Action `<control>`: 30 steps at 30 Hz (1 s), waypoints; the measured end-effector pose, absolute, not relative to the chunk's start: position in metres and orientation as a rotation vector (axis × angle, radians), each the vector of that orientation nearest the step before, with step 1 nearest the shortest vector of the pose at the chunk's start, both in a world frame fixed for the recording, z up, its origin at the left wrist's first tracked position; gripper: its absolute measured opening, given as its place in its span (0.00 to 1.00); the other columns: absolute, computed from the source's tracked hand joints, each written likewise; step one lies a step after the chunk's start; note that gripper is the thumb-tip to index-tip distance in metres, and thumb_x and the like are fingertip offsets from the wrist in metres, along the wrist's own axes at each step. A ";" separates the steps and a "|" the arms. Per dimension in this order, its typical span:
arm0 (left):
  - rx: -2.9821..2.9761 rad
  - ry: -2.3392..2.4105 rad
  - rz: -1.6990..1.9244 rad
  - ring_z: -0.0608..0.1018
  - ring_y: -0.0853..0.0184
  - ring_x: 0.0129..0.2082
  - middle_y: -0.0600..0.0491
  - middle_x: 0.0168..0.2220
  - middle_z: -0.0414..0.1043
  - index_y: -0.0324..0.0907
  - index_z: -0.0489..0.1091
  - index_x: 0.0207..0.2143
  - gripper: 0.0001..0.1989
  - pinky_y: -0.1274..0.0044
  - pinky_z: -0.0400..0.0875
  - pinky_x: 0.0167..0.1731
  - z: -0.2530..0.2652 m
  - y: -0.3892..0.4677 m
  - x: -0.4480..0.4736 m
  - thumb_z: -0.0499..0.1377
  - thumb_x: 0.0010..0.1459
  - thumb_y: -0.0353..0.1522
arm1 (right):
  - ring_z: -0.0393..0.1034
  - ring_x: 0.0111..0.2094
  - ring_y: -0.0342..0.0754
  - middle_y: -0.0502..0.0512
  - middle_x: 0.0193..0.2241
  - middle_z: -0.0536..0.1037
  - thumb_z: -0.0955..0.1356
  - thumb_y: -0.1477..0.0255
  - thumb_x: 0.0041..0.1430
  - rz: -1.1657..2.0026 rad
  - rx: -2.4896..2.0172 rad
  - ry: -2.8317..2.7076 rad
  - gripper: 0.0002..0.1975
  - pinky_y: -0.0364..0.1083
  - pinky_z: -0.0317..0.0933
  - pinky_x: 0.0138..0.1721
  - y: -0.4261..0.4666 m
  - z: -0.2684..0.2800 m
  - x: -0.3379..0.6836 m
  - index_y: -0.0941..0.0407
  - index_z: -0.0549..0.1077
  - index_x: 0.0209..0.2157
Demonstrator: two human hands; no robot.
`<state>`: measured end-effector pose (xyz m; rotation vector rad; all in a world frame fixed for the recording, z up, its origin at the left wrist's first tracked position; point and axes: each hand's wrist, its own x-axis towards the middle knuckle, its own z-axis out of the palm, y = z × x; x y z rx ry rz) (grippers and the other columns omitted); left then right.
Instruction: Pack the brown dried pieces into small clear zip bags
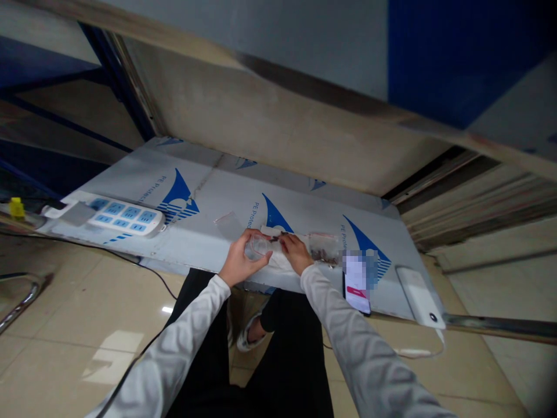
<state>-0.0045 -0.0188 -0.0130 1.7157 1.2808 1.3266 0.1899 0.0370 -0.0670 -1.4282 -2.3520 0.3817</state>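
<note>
My left hand (242, 258) curves its thumb and fingers around a small clear plastic container (260, 246) with a rounded outline. Close by on the right, my right hand (296, 251) has its fingers drawn together at a small dark brown piece (275, 238), whose kind is too small to tell. Under and between both hands lies a white sheet (281, 259), partly covered by them. Beside my right hand rests a clear plastic bag (322, 242) with several small brown pieces in and around it. Another flat clear bag (228, 222) lies beyond my left hand.
The metal table (209, 191) carries printed protective film. A white power strip (130, 216) stands at the left. To the right lie a lit phone (357, 284) and a white device (420, 296) with a cable. A shelf edge (304, 75) overhangs in front.
</note>
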 end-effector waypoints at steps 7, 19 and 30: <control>1.778 1.250 1.276 0.77 0.65 0.38 0.52 0.37 0.73 0.41 0.65 0.38 0.14 0.74 0.70 0.42 -0.019 -0.013 0.004 0.61 0.48 0.31 | 0.72 0.33 0.46 0.55 0.34 0.78 0.64 0.76 0.56 0.459 -1.424 -2.010 0.12 0.45 0.67 0.38 0.017 -0.012 0.182 0.58 0.71 0.43; 1.750 1.274 1.270 0.75 0.67 0.32 0.54 0.32 0.71 0.42 0.63 0.34 0.11 0.75 0.69 0.36 -0.021 -0.017 0.014 0.61 0.46 0.30 | 0.74 0.37 0.45 0.54 0.37 0.79 0.65 0.72 0.59 0.795 -1.164 -2.113 0.10 0.45 0.66 0.43 0.010 0.034 0.169 0.54 0.75 0.42; 1.748 1.392 1.338 0.74 0.68 0.32 0.54 0.30 0.70 0.41 0.65 0.31 0.09 0.76 0.69 0.36 -0.023 -0.018 -0.018 0.61 0.47 0.31 | 0.69 0.44 0.49 0.59 0.38 0.75 0.67 0.81 0.53 0.471 -1.545 -2.338 0.11 0.48 0.62 0.49 0.064 -0.058 0.198 0.58 0.76 0.39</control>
